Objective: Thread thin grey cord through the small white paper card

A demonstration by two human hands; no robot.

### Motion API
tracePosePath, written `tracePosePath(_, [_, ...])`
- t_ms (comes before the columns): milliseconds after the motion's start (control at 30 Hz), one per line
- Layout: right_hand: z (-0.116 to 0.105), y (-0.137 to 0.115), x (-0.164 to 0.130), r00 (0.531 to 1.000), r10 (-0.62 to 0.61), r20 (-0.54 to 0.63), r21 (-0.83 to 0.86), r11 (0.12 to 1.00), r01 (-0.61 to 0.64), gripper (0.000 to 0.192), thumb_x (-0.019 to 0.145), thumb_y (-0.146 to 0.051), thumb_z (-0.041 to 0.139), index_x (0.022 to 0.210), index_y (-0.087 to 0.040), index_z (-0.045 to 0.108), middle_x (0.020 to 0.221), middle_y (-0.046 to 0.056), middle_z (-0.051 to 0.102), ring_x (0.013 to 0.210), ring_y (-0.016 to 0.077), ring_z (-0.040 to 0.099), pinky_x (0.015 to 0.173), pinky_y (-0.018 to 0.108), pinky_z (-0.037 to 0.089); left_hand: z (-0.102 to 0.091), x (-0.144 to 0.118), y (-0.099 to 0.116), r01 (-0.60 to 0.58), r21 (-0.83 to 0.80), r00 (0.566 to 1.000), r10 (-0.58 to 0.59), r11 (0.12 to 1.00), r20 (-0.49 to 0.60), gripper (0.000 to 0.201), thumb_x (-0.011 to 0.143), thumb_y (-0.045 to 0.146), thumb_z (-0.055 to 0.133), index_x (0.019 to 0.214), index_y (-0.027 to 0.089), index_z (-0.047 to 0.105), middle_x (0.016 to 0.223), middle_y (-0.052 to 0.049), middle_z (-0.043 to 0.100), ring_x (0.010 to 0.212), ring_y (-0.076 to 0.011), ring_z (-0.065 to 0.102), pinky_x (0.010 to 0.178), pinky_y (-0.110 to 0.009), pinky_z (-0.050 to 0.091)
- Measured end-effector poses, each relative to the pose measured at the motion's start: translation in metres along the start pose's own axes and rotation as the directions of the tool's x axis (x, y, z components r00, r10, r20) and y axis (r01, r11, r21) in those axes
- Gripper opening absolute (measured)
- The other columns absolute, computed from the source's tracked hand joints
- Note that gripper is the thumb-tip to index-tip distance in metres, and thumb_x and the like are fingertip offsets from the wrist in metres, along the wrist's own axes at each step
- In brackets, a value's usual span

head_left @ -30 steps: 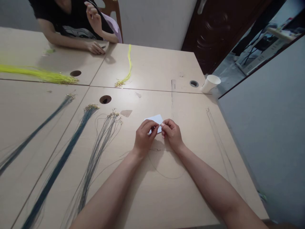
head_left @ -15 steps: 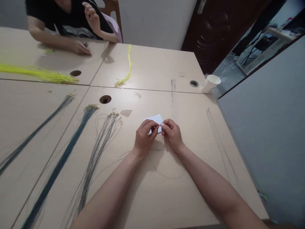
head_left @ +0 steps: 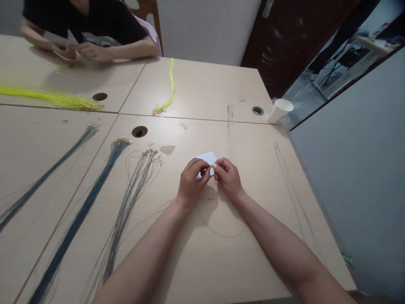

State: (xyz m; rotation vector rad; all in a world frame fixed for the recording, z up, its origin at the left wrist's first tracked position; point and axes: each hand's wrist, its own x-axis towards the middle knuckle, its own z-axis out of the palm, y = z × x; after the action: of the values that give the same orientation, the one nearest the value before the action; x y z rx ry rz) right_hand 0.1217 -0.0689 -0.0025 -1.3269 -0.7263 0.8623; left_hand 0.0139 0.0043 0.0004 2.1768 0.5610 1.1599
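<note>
Both forearms reach in from the near edge of the counter (head_left: 202,270) and meet around its middle. The left hand (head_left: 191,182) and the right hand (head_left: 228,178) are curled, fingertips pinched narrowly together and touching each other over something too small to make out, probably the end of a thin cord (head_left: 218,230) whose loop lies on the counter just nearer than the wrists. Just beyond the fingertips a white card (head_left: 207,159) lies flat, partly hidden by the left hand. Toward the left edge, bundles of grey cords (head_left: 126,211) and dark teal cords (head_left: 85,209) run lengthwise, gold-tipped ends pointing to the far side. Near the right edge lie a few thin strands (head_left: 291,190). Farther off, a ruler (head_left: 230,122), yellow cords (head_left: 169,90) and a paper cup (head_left: 279,110) at the far right corner. At the far left edge another person's hands (head_left: 79,50) work together.
</note>
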Motion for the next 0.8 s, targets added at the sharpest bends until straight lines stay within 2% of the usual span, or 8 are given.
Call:
tracePosePath(333, [-0.0001, -0.001, -0.0004, 1.0, 0.0, -0.003, -0.009, 1.0, 0.0, 0.013, 0.078, -0.03, 0.054, 0.072, -0.02, 0.049, 0.046, -0.008, 0.045, 0.039, 0.0073, 0.041, 0.042, 0.021, 0.033, -0.001, -0.0003, 0.0, 0.007, -0.004, 1.0, -0.007, 1.0, 0.026, 0.006, 0.081, 0.011, 0.051, 0.078, 0.016, 0.052, 0.074, -0.002, 0.054, 0.065, -0.0095, 0.048, 0.057, -0.022, 0.041])
tracePosePath(800, [0.0007, -0.0006, -0.0006, 1.0, -0.006, -0.009, -0.001, 1.0, 0.006, 0.013, 0.078, -0.03, 0.055, 0.072, -0.02, 0.049, 0.046, -0.008, 0.045, 0.039, 0.0072, 0.04, 0.043, 0.021, 0.032, 0.0001, -0.0008, -0.0005, -0.001, -0.027, 1.0, 0.0, 1.0, -0.022, 0.005, 0.079, 0.011, 0.054, 0.079, 0.016, 0.055, 0.074, -0.002, 0.056, 0.064, -0.0089, 0.049, 0.055, -0.021, 0.042])
